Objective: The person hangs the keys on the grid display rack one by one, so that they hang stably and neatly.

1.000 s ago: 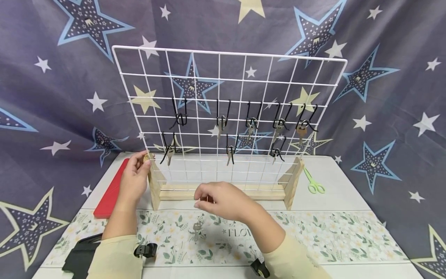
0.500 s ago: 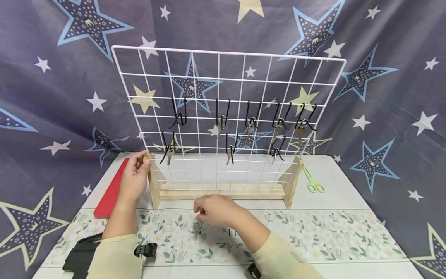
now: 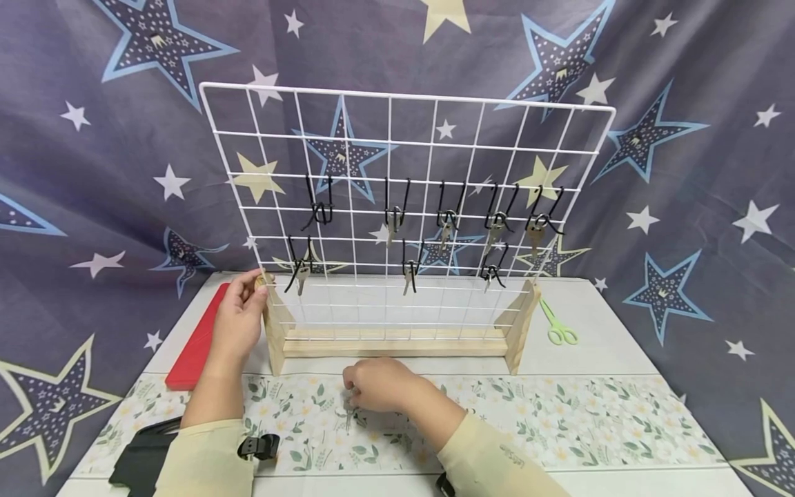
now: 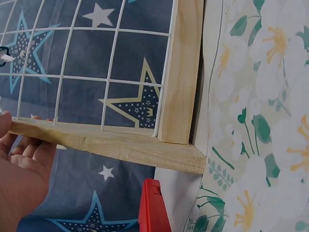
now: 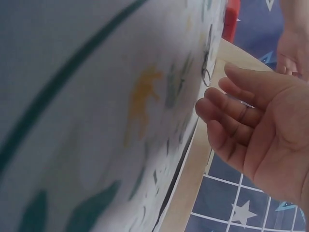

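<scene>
My left hand (image 3: 237, 321) grips the upper end of the wooden side support (image 4: 120, 147) of a white wire grid rack (image 3: 410, 146), thumb in front and fingers behind. Low over the flowered cloth, my right hand (image 3: 379, 384) has loosely curled fingers and holds nothing. Just beyond its fingertips in the right wrist view, a key ring (image 5: 206, 76) lies on the cloth; in the head view the hand partly covers it. Two rows of black hooks hang on the grid, several carrying keys, such as a key (image 3: 302, 279) at lower left.
Left of the rack lies a red flat case (image 3: 197, 345). Green scissors (image 3: 562, 334) lie to its right. A black object (image 3: 144, 455) sits beside my left forearm. The wooden base bar (image 3: 397, 346) spans between the supports, and a starred curtain (image 3: 683, 172) hangs behind.
My right hand has come down and slightly toward me, from above the base bar's front to just over the keys on the cloth. The left hand has stayed on the rack's support.
</scene>
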Demonstrator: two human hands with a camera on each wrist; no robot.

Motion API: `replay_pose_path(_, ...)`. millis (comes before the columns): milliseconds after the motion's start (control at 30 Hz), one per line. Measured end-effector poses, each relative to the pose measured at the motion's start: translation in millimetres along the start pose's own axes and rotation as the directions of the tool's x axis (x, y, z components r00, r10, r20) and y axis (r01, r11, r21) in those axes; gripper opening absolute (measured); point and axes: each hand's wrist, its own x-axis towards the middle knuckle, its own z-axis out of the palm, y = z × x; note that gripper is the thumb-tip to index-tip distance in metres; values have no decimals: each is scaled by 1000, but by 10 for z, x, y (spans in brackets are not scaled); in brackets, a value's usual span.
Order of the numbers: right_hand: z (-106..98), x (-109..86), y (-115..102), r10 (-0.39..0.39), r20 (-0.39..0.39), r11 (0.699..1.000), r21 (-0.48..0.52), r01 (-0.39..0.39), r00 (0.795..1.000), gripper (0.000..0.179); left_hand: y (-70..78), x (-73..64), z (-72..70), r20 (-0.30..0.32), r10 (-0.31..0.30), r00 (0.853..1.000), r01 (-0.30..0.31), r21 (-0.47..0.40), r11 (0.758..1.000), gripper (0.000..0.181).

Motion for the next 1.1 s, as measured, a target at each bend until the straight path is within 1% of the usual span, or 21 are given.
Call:
replay_pose_path(100, 27, 6, -9, 11, 2, 1000, -16, -11, 1000, 20, -11, 1, -7, -4, -15, 1000, 15, 10, 1000, 41)
replay_pose_path(367, 55, 36, -13, 30, 8, 999, -44, -29, 1000, 20, -16, 1, -14, -10, -26, 1000, 26, 25, 999, 41)
replay_pose_path(533, 102, 84, -9, 12, 18, 995, -98, -10, 1000, 15, -25, 4, -22, -10, -39, 999, 39, 31, 999, 42)
replay_pose_path(667, 126, 101, -7, -1, 11, 993, -116, 2, 1000, 11, -30, 0, -21, -11, -37, 999, 37, 26, 999, 41)
replay_pose_path(833, 139, 101, 8, -18, 4, 991, -135, 18, 1000, 19, -20, -5, -17, -10, -18, 1000, 19, 19, 1000, 41)
replay_pose_path(967, 122, 87, 12, -14, 10, 992, -125, 15, 1000, 20, -8, -3, -11, -6, -9, 1000, 9, 8, 1000, 41)
replay_pose_path(1100, 82, 65, 18, 4, 17, 997, -80, -3, 1000, 17, 2, 1, -6, 1, -11, 1000, 11, 8, 1000, 41)
